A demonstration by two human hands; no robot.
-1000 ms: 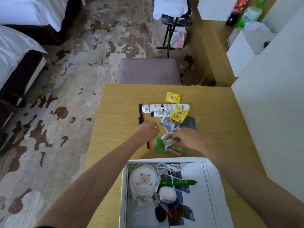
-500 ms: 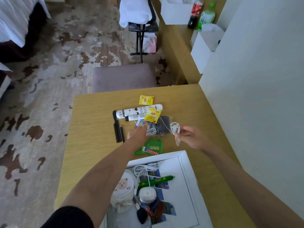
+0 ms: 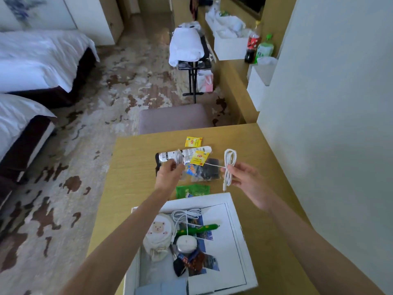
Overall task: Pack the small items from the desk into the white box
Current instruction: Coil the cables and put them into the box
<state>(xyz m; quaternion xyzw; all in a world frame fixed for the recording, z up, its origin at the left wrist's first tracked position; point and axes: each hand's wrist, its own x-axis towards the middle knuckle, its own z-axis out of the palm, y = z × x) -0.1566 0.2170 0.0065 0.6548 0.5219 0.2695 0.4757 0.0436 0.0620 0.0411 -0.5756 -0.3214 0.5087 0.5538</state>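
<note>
My right hand [image 3: 244, 180] pinches a coiled white cable [image 3: 230, 165] above the desk, its plug dangling down. A thin strand runs from that coil left to my left hand [image 3: 170, 174], which grips another small bunch of the same cable over the white tube [image 3: 191, 152]. On the desk [image 3: 131, 167] lie two yellow tea bags [image 3: 193, 142] [image 3: 198, 157], a clear bag with a dark item [image 3: 210, 170] and a green packet [image 3: 192, 190]. The open white box [image 3: 234, 206] sits nearest me, holding a bear pouch [image 3: 158, 231], another white cable, a green pen [image 3: 198, 228] and a round white case.
A wall [image 3: 319, 124] borders the desk's right side. A padded stool [image 3: 174, 118] stands past the far edge. Beds [image 3: 32, 67] are at left; a luggage rack [image 3: 191, 54], white boxes and drink bottles [image 3: 258, 47] sit further back.
Both hands have risen from the desk with the white cable and drawn apart, the right hand carrying the coil to the right. The head camera has tilted up.
</note>
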